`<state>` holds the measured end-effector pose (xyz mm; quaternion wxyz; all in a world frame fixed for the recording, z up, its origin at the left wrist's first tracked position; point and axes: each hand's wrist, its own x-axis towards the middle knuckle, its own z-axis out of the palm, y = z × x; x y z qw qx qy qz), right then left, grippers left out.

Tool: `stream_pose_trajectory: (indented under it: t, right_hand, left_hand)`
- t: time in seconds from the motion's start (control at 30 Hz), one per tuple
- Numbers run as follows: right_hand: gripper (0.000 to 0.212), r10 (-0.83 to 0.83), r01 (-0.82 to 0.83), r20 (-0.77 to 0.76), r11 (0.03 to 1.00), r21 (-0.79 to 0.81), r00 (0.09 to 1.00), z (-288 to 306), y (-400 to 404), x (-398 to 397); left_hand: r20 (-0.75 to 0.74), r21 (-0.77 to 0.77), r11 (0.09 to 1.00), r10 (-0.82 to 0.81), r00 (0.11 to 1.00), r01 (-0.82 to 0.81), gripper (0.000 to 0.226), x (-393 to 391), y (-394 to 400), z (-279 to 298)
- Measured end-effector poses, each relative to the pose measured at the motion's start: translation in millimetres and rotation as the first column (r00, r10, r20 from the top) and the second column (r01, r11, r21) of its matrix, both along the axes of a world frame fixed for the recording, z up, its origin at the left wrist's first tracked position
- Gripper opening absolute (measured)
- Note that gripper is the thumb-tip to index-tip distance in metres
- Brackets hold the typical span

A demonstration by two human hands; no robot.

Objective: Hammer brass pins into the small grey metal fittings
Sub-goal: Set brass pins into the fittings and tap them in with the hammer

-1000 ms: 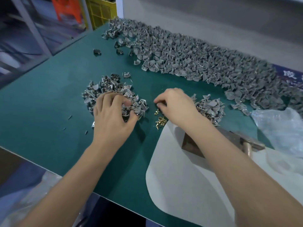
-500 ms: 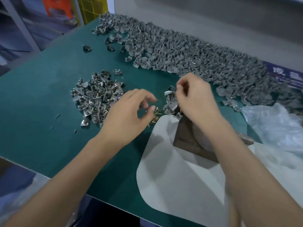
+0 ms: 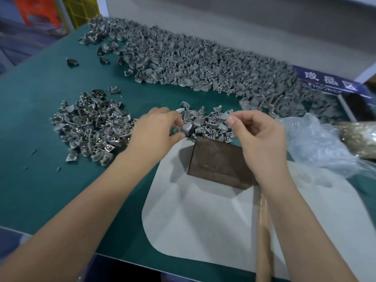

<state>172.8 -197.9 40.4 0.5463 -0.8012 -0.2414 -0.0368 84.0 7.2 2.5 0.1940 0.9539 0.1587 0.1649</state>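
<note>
Head view: we look down on a green surface with both hands over it.
Left hand: fingers curled, thumb and fingertips pinching one small grey fitting at the near edge of the middle heap.
Right hand: fingers curled, thumb and forefinger pressed together above the block – whether a pin sits between them we cannot tell.
Fittings: a small heap between the hands, another heap to the left, a long bank along the far side.
Block: a dark metal block on a white sheet, just below the middle heap.
Hammer: a wooden handle runs under the right forearm – head hidden.
Right edge: a clear plastic bag, with brass-coloured pieces beside it, blurred.
</note>
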Motion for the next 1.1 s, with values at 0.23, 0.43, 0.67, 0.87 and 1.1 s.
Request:
stream_pose_trajectory:
  t: [0.23, 0.43, 0.67, 0.87, 1.1]
  right_hand:
    - [0.012, 0.0, 0.006, -0.097, 0.998, 0.055, 0.995, -16.5, -0.3, -8.5]
    - [0.014, -0.028, 0.03, -0.049, 0.999, 0.042, 0.998, -17.0, -1.1, -12.4]
    - [0.012, 0.037, -0.037, 0.131, 0.999, -0.007, 0.991, -14.9, 0.4, -25.6]
    - [0.007, 0.121, -0.121, 0.183, 0.993, -0.015, 0.976, -16.8, -0.1, -29.4]
    - [0.015, 0.121, -0.12, 0.199, 0.993, -0.016, 0.973, -18.2, 0.4, -28.9]
  left_hand:
    - [0.013, -0.051, 0.999, 0.02, 1.0, -0.019, 0.02, -9.1, 3.1, -6.1]
    - [0.097, 0.071, 0.996, 0.037, 0.995, -0.044, 0.011, -12.0, 5.6, -7.4]
    - [0.365, -0.483, 0.847, -0.038, 0.93, 0.224, 0.007, -17.8, -22.8, -0.7]
    - [0.462, -0.477, 0.798, -0.128, 0.877, 0.368, 0.009, -20.3, -49.0, -3.5]
    - [0.528, -0.501, 0.782, -0.064, 0.847, 0.371, 0.011, -18.5, -45.7, 0.3]
